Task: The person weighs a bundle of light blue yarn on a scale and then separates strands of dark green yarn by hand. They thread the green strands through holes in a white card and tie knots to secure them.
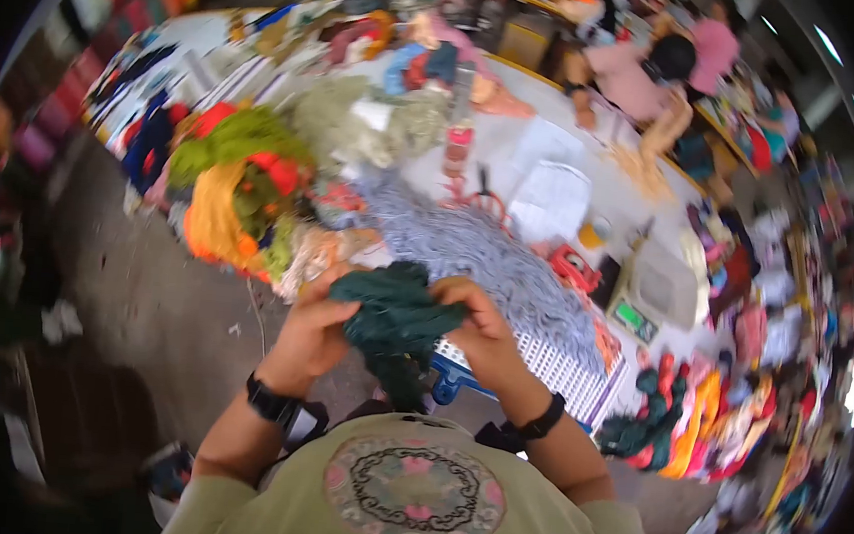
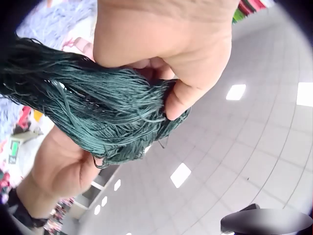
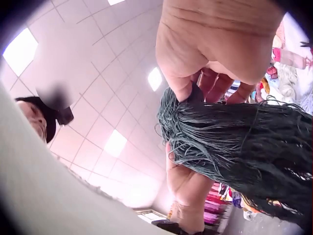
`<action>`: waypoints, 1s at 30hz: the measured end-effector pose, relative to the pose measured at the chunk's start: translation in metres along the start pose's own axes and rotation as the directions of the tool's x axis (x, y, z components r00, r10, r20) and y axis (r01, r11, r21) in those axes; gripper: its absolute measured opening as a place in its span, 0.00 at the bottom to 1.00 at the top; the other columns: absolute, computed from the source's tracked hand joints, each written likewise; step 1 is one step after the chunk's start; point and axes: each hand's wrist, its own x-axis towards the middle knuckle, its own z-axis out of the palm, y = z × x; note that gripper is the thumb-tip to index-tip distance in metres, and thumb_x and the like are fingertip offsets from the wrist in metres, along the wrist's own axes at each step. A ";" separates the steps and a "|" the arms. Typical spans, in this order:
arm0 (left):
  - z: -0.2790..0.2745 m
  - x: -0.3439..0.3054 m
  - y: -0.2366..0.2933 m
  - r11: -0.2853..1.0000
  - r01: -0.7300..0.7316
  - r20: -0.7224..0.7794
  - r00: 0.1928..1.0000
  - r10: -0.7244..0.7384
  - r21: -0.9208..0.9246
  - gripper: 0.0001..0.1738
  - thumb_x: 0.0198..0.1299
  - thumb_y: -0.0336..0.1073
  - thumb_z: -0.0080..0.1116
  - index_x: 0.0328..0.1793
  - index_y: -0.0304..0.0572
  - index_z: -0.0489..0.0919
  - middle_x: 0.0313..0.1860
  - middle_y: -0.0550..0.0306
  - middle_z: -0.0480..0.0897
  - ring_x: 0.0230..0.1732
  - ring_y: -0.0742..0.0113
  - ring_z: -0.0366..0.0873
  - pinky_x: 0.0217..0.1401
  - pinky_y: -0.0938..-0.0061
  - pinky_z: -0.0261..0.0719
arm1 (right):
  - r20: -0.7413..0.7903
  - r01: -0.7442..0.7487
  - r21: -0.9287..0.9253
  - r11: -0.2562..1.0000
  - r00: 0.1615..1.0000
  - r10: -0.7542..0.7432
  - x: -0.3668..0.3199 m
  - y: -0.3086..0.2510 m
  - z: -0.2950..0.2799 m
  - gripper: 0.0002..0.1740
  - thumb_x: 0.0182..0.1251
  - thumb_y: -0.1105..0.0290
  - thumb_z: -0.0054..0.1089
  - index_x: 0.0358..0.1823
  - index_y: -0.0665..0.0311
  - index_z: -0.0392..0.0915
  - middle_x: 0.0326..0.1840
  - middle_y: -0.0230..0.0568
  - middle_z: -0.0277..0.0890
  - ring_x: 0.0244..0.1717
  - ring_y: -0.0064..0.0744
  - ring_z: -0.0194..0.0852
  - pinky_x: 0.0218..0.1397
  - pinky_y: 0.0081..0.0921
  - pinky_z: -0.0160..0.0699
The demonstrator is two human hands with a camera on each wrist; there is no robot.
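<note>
A skein of dark green yarn [image 1: 396,310] is held up in front of the body, between both hands. On its left side my left hand [image 1: 314,326] grips it, thumb lying over the strands. The right hand [image 1: 482,334] pinches the opposite side. In the left wrist view the left hand [image 2: 171,44] has thumb and fingers curled round the bunched green strands [image 2: 107,112]. From the right wrist the right hand [image 3: 215,49] shows its thumb pressed into the folded end of the skein [image 3: 220,142], with loose strands trailing off to the side.
Beyond the hands, a table [image 1: 455,169] carries a grey-blue yarn heap [image 1: 478,251], an orange and green pile [image 1: 243,177] and a scale [image 1: 633,321]. Coloured skeins [image 1: 701,414] hang at the right edge. People [image 1: 642,78] sit across the table.
</note>
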 end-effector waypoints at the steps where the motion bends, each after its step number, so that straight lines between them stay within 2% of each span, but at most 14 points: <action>1: -0.014 0.001 -0.011 0.974 -0.053 0.050 0.998 0.043 0.219 0.19 0.55 0.29 0.64 0.53 0.35 0.75 0.47 0.57 0.79 0.50 0.68 0.75 0.57 0.71 0.71 | 0.034 0.047 -0.147 0.988 0.999 -0.042 -0.002 0.006 -0.003 0.14 0.57 0.80 0.56 0.45 0.64 0.68 0.47 0.36 0.68 0.50 0.29 0.66 0.56 0.25 0.64; 4: -0.006 -0.006 -0.025 0.732 0.112 -0.089 0.994 -0.070 0.672 0.18 0.57 0.30 0.64 0.54 0.36 0.76 0.44 0.60 0.80 0.49 0.69 0.73 0.56 0.71 0.71 | 0.073 0.106 -0.416 0.903 0.994 -0.083 -0.007 0.005 -0.006 0.15 0.55 0.79 0.59 0.43 0.63 0.67 0.43 0.34 0.67 0.46 0.27 0.66 0.52 0.24 0.65; 6: -0.006 -0.004 -0.030 0.726 0.123 -0.068 0.992 -0.105 0.676 0.16 0.56 0.31 0.66 0.51 0.36 0.78 0.42 0.61 0.80 0.45 0.68 0.73 0.54 0.70 0.71 | 0.037 0.047 -0.370 0.928 0.999 -0.036 -0.011 0.009 -0.014 0.14 0.56 0.79 0.58 0.43 0.63 0.68 0.40 0.33 0.68 0.43 0.25 0.66 0.50 0.23 0.65; 8: -0.005 0.000 -0.028 0.399 -0.483 0.434 0.875 0.213 0.779 0.12 0.58 0.32 0.65 0.46 0.37 0.80 0.37 0.60 0.80 0.39 0.65 0.74 0.51 0.69 0.72 | -0.044 -0.022 -0.271 0.962 0.999 0.010 -0.018 0.012 -0.019 0.12 0.58 0.79 0.55 0.44 0.63 0.69 0.40 0.30 0.70 0.43 0.21 0.68 0.51 0.21 0.66; 10: -0.004 -0.003 -0.027 0.441 -0.495 0.436 0.868 0.236 0.748 0.08 0.58 0.33 0.64 0.39 0.36 0.80 0.34 0.56 0.80 0.33 0.61 0.76 0.48 0.65 0.74 | -0.130 -0.151 0.106 0.983 0.978 0.164 -0.024 0.021 -0.026 0.11 0.62 0.80 0.52 0.46 0.63 0.70 0.41 0.29 0.71 0.45 0.19 0.69 0.52 0.20 0.67; 12: 0.012 -0.008 -0.026 0.962 -0.258 0.302 0.928 0.219 0.093 0.08 0.59 0.34 0.63 0.35 0.36 0.79 0.31 0.55 0.80 0.29 0.61 0.77 0.45 0.65 0.75 | -0.089 -0.253 0.282 0.925 0.953 0.288 -0.033 0.026 -0.031 0.11 0.64 0.79 0.51 0.48 0.63 0.71 0.44 0.29 0.73 0.48 0.20 0.70 0.53 0.22 0.70; 14: 0.020 -0.019 -0.016 0.981 -0.195 0.240 0.953 0.186 0.016 0.09 0.59 0.34 0.63 0.33 0.36 0.77 0.27 0.55 0.79 0.24 0.63 0.77 0.39 0.66 0.78 | -0.152 -0.584 0.478 0.656 0.681 0.717 -0.040 0.028 -0.037 0.13 0.64 0.80 0.50 0.49 0.63 0.72 0.46 0.33 0.75 0.47 0.23 0.71 0.52 0.24 0.73; 16: 0.017 -0.025 -0.004 0.884 -0.147 0.154 0.984 0.086 0.443 0.07 0.60 0.32 0.61 0.36 0.34 0.78 0.23 0.57 0.79 0.23 0.66 0.77 0.33 0.71 0.77 | -0.194 -0.567 0.174 0.805 0.782 0.592 -0.056 0.064 -0.065 0.16 0.60 0.83 0.49 0.49 0.64 0.73 0.47 0.36 0.75 0.46 0.26 0.74 0.51 0.24 0.75; 18: 0.018 -0.028 0.001 0.697 -0.074 0.024 0.996 0.081 0.714 0.07 0.54 0.26 0.61 0.40 0.34 0.79 0.21 0.58 0.78 0.24 0.70 0.78 0.30 0.74 0.75 | -0.378 -0.487 -0.484 0.727 0.866 0.328 -0.063 0.072 -0.092 0.21 0.51 0.82 0.52 0.51 0.64 0.72 0.48 0.42 0.74 0.50 0.33 0.75 0.53 0.27 0.74; 20: 0.015 -0.027 0.003 0.315 0.061 -0.040 0.997 -0.073 0.947 0.09 0.48 0.21 0.58 0.37 0.34 0.79 0.23 0.60 0.80 0.23 0.70 0.77 0.30 0.76 0.74 | -0.162 -0.284 -0.532 0.798 0.959 0.233 -0.051 0.039 -0.086 0.28 0.50 0.80 0.52 0.57 0.65 0.69 0.53 0.45 0.71 0.56 0.35 0.71 0.60 0.29 0.69; 22: 0.022 -0.025 -0.008 0.292 0.004 0.029 0.994 -0.110 0.956 0.12 0.43 0.21 0.60 0.38 0.36 0.80 0.24 0.58 0.80 0.23 0.70 0.76 0.29 0.76 0.73 | 0.216 -0.081 -0.375 0.924 0.961 0.172 -0.029 0.009 -0.053 0.33 0.51 0.78 0.54 0.64 0.66 0.64 0.60 0.47 0.67 0.63 0.37 0.66 0.67 0.30 0.62; 24: 0.022 -0.021 -0.020 0.044 -0.157 0.162 0.979 -0.121 0.987 0.17 0.43 0.26 0.64 0.42 0.37 0.79 0.24 0.48 0.78 0.27 0.54 0.79 0.30 0.70 0.73 | 0.428 -0.219 -0.117 0.969 0.869 0.248 -0.018 -0.008 -0.012 0.37 0.52 0.75 0.57 0.67 0.68 0.59 0.66 0.46 0.61 0.69 0.38 0.58 0.73 0.29 0.53; 28: 0.033 -0.024 -0.002 0.058 -0.144 0.152 0.974 -0.170 0.988 0.13 0.48 0.30 0.66 0.41 0.38 0.78 0.25 0.44 0.77 0.26 0.49 0.77 0.29 0.68 0.72 | 0.237 -0.138 -0.572 0.809 0.916 0.323 -0.013 0.019 0.012 0.26 0.49 0.75 0.60 0.54 0.62 0.72 0.40 0.43 0.78 0.35 0.35 0.79 0.42 0.28 0.75; 30: 0.017 -0.033 0.010 0.057 -0.074 0.086 0.965 -0.249 0.996 0.12 0.49 0.32 0.68 0.39 0.38 0.79 0.24 0.49 0.79 0.25 0.59 0.79 0.30 0.71 0.73 | 0.188 -0.185 -0.561 0.807 0.921 0.341 -0.005 0.008 0.015 0.19 0.49 0.78 0.59 0.46 0.64 0.75 0.30 0.45 0.76 0.35 0.33 0.78 0.41 0.28 0.73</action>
